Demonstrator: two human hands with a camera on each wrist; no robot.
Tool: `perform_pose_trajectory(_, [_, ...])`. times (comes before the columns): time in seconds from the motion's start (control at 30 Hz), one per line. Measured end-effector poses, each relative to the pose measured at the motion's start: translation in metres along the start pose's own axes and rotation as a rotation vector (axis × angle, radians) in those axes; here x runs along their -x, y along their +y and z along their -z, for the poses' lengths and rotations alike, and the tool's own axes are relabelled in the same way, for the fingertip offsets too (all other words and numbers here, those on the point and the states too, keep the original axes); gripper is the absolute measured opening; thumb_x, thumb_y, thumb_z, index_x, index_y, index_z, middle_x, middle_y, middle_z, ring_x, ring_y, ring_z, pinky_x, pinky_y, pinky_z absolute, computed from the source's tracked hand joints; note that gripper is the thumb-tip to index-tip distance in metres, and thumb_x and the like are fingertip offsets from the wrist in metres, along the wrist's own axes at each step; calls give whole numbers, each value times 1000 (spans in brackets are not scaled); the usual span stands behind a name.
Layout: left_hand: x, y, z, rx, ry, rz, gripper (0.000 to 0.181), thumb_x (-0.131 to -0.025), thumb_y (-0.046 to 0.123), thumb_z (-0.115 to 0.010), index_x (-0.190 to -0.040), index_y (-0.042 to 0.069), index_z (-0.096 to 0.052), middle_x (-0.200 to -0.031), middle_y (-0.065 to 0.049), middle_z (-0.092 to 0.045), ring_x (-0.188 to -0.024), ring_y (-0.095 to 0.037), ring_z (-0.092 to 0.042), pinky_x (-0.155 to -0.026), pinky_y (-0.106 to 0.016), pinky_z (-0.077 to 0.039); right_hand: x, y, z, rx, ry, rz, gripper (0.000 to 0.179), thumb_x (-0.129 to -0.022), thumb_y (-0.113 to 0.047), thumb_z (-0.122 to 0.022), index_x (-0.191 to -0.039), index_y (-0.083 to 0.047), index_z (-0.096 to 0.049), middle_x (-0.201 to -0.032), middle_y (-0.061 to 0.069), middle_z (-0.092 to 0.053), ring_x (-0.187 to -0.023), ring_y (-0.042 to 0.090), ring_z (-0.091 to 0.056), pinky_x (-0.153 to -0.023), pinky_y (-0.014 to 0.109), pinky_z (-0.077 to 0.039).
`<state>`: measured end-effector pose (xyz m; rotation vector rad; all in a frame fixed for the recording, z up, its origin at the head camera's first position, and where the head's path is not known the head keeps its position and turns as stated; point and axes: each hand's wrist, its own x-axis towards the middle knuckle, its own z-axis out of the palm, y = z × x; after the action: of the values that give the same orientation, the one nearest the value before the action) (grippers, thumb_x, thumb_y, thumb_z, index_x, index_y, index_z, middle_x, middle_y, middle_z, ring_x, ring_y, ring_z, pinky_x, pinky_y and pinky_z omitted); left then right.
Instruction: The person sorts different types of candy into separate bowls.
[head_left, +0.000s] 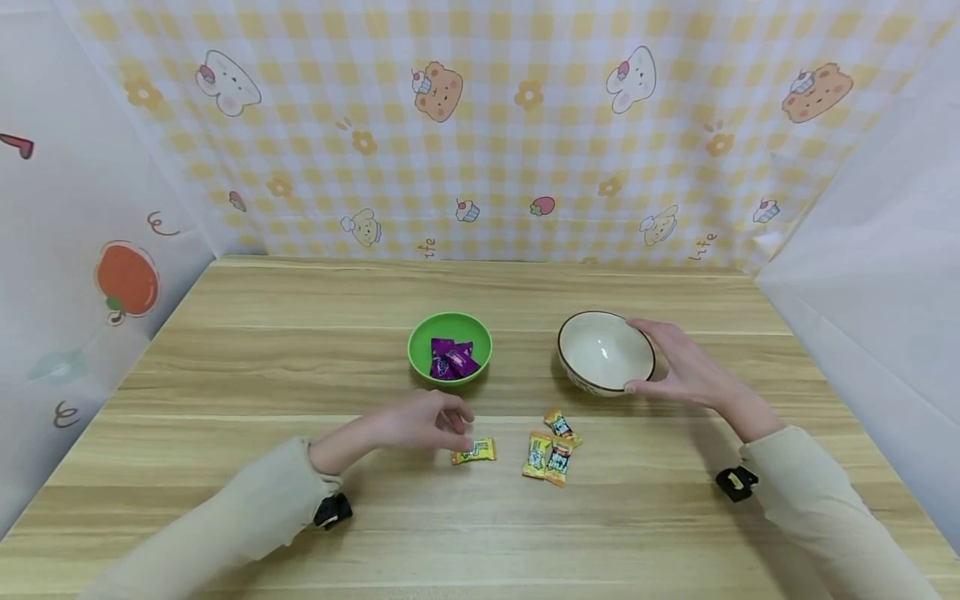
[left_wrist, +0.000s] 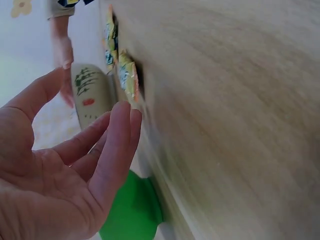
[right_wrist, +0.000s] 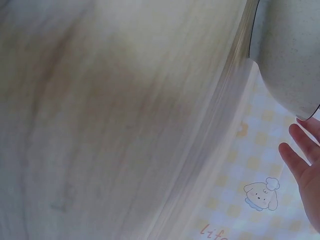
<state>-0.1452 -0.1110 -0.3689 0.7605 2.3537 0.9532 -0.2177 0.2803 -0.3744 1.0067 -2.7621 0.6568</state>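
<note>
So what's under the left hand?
A small yellow packet lies on the table, partly under the left hand. The hand hides one end of the packet, and the patch of table behind the palm is covered in the head view.

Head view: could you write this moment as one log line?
left hand: near lone yellow candy | right hand: holds white bowl | green bowl: contains purple candies | three more yellow candies: on table

Before the green bowl (head_left: 450, 326), the left hand (head_left: 422, 423) partly hides a yellow candy (head_left: 484, 450); print on purple wrappers (head_left: 453, 360) inside the bowl is illegible.
</note>
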Motion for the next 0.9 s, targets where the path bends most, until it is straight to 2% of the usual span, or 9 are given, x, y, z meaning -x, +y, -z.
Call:
perform_pose_trajectory(0.3, [-12,7,-14,-228,34,-60,29,-72,28,-72,-87,7,-60,-69,6,-52,-64,-7,-47,-61,-23,-41,-1,0,1,5,-4,-11,87,-62,-40,-77,-130,-1,-37,-126,18,-42,-114,33,-36,-88,51,-33])
perform_pose_trajectory(0.5, [-15,10,-21,-315,44,-68,23,-67,19,-74,-77,10,-55,-63,5,-47,-59,-8,-42,-55,-22,-37,0,-1,1,13,-4,-19,87,-62,-40,-77,-129,-2,-37,-127,16,-42,-115,32,-35,-89,50,-33])
perform_pose_trajectory(0.67, [-15,10,-24,-327,42,-75,20,-67,17,-73,-70,13,-53,-61,6,-46,-57,-8,-40,-51,-22,-36,0,-2,1,4,-1,-16,87,-61,-39,-78,-129,-2,-38,-127,15,-42,-115,30,-36,-90,49,-32])
perform_pose_trajectory(0.9, [-14,8,-23,-235,68,-91,15,-71,16,-71,-71,14,-56,-61,9,-47,-55,-6,-41,-51,-21,-37,0,-3,2,5,-4,-20,87,-61,-40,-78,-129,-2,-38,-126,15,-42,-115,30,-36,-89,49,-33])
